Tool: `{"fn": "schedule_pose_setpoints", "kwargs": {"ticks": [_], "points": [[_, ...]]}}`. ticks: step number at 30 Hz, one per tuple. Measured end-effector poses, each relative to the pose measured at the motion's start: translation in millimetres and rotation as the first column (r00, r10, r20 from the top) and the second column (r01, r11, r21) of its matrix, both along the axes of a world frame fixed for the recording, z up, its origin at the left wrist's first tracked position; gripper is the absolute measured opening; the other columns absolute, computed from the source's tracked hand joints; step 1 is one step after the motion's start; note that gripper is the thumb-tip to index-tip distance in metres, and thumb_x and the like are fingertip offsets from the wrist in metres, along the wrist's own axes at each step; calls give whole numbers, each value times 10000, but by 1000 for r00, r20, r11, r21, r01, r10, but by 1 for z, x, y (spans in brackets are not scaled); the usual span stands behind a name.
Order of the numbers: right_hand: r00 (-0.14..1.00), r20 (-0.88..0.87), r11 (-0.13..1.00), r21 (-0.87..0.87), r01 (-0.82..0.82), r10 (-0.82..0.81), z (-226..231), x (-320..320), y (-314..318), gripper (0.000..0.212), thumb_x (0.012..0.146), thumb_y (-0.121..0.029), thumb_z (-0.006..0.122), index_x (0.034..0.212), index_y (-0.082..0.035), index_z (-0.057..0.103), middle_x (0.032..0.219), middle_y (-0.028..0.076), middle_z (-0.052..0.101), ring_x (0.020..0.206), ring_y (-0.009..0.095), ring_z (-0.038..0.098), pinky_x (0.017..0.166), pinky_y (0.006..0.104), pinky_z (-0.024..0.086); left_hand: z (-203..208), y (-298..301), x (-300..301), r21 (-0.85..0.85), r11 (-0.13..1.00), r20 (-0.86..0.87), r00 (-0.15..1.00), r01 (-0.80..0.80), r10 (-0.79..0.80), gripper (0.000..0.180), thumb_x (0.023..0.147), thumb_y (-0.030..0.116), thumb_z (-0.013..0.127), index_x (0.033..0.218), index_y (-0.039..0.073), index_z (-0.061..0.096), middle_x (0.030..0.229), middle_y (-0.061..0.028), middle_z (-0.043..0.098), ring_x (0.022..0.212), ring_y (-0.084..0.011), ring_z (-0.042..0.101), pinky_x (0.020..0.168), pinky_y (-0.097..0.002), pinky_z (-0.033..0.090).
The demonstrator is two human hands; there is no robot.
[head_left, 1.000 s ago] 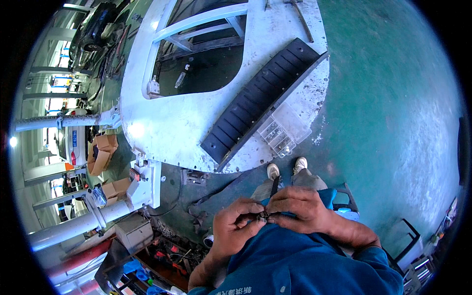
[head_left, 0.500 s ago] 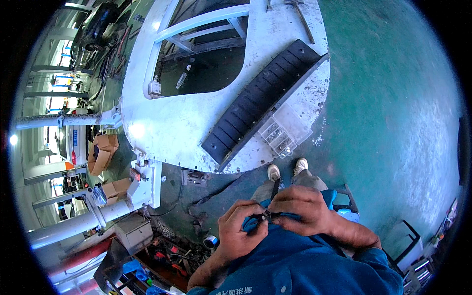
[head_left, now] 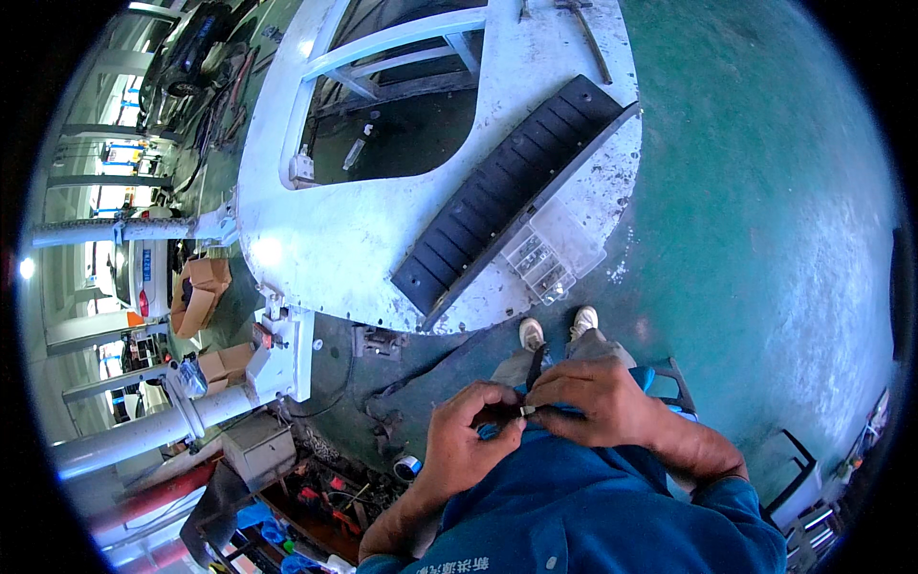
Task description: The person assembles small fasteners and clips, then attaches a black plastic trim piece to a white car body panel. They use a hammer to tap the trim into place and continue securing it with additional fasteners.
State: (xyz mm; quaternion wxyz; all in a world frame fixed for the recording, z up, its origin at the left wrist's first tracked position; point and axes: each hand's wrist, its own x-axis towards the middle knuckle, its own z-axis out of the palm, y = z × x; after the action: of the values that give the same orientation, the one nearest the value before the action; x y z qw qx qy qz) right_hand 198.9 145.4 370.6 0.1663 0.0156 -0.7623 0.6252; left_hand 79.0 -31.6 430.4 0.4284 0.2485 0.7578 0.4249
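Standing off at the far left, a white car shows a red light, with an open cardboard box near it. Below, a grey metal box sits beside a jumble of tools. The white worktop curves across the middle, and through its cut-out I can see a clear bottle. In front of the person's blue top, the left hand is curled, thumb and fingertips bent toward a small piece with a pale end; I cannot tell whether that grip is closed on it. The piece sits between the two hands, near the belly. A long, black ribbed panel lies slantwise on the worktop, and just beside its lower edge is a clear compartment case, lid open. The right hand has its grip pinched on the small piece. Green floor spreads to the right, where a black-edged frame stands low down.
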Motion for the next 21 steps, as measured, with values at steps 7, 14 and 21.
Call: {"fn": "schedule_pose_setpoints", "kwargs": {"ticks": [7, 14, 21], "points": [[991, 111, 926, -376, -31, 79, -9, 1, -1, 177, 778, -40, 762, 935, 3, 693, 939, 151, 701, 868, 302, 695, 752, 382, 547, 0, -1, 2, -1, 996, 186, 978, -93, 91, 286, 849, 45, 732, 1094, -43, 615, 995, -98, 671, 875, -111, 643, 744, -255, 544], [986, 106, 936, -343, -83, 126, -7, 3, 4, 161, 775, -4, 776, 923, 2, 711, 924, 153, 722, 884, 289, 709, 773, 379, 560, 1, 3, -2, -72, 997, 159, 987, 1, 10, 246, 853, 47, 720, 1068, -38, 637, 974, -109, 683, 878, -123, 664, 756, -278, 575], [995, 97, 995, -96, -19, 29, -22, 15, -5, 157, 739, 21, 744, 886, -10, 696, 901, 150, 710, 845, 289, 713, 723, 371, 570, 3, 11, 4, -35, 997, -104, 991, 75, -79, 215, 830, 9, 705, 1034, -31, 649, 988, -126, 693, 916, -175, 696, 809, -311, 594]]}}
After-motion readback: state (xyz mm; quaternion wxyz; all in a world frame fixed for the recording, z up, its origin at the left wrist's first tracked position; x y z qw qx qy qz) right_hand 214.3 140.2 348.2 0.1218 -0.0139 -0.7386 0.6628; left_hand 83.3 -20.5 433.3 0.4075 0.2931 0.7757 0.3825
